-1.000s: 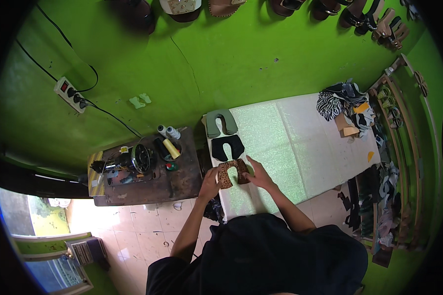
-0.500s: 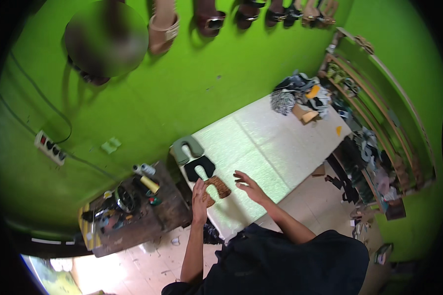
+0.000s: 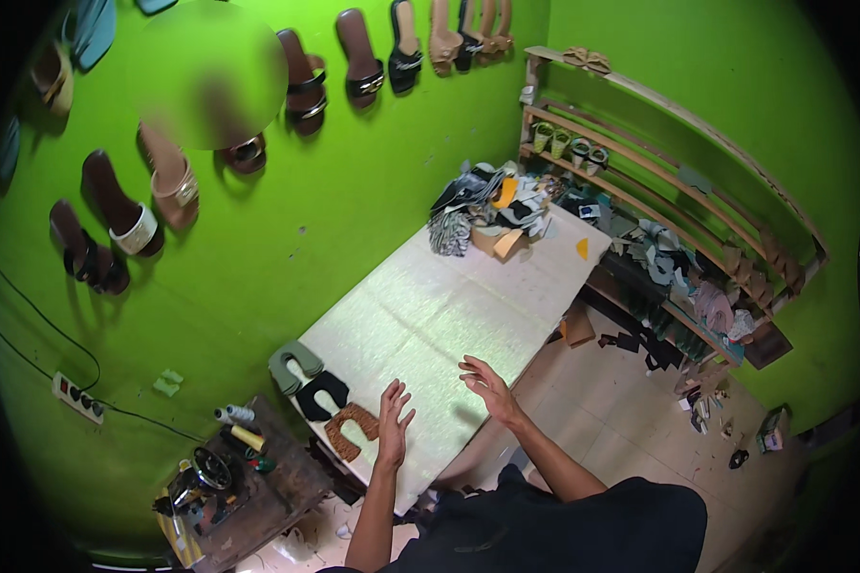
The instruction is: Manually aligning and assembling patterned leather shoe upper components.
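Note:
Both of my hands hover over the pale table (image 3: 406, 325) with nothing in them. My left hand (image 3: 392, 427) has its fingers apart, just to the right of a brown, woven-looking U-shaped piece (image 3: 342, 439); whether it touches that piece I cannot tell. Farther right, over the table's near edge, my right hand (image 3: 490, 390) is open with its fingers stretched. Behind the brown piece, along the left edge, lie a black U-shaped piece (image 3: 327, 389) and a grey-green U-shaped piece (image 3: 285, 374).
A heap of material scraps (image 3: 487, 205) covers the table's far end. At left stands a dark workbench (image 3: 272, 487) with a black machine wheel (image 3: 211, 468) and thread spools (image 3: 240, 414). Wooden shelves (image 3: 640, 143) line the right wall. Sandals (image 3: 363, 67) hang along the green wall.
The view has swung, so the table sits lower and farther left, and more wall sandals show. My left hand has moved off the brown piece to its right; both hands stay open.

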`<state>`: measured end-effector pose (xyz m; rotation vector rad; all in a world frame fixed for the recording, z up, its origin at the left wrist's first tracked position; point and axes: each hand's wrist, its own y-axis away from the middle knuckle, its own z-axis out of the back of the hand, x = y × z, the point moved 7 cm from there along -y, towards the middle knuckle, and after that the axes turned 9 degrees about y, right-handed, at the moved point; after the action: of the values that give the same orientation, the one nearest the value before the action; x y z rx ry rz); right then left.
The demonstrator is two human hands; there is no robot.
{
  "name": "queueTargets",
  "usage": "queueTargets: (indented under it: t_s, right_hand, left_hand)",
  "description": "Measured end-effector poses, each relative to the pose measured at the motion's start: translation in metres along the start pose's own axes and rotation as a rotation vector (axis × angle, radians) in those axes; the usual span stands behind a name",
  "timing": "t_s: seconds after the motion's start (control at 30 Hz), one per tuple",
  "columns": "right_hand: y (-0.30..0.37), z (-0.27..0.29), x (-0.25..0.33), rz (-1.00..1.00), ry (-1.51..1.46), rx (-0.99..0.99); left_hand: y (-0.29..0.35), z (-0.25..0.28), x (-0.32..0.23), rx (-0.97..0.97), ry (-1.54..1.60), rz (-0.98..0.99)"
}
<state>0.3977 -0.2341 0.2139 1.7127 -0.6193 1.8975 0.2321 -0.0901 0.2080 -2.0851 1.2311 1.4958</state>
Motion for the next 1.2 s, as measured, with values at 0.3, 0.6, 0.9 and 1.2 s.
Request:
queueTargets:
  t_s: [0.3,0.6,0.9,1.2]
  right_hand:
    - [0.012,0.155,-0.007,0.034,-0.125,-0.082]
    - [-0.006,0.268,-0.003,0.122,-0.157,-0.174]
    - [-0.065,0.331,-0.02,0.115,-0.06,-0.184]
    - [-0.169,0.389,-0.014,0.086,0.075,-0.157]
  left_hand:
    - [-0.045,-0.155,0.036,0.056,-0.039,-0.033]
    - [-0.09,-0.265,0.047,0.166,-0.078,-0.072]
    - [-0.176,-0.316,0.058,0.17,-0.043,-0.114]
    - [-0.295,-0.355,0.047,0.164,-0.005,-0.018]
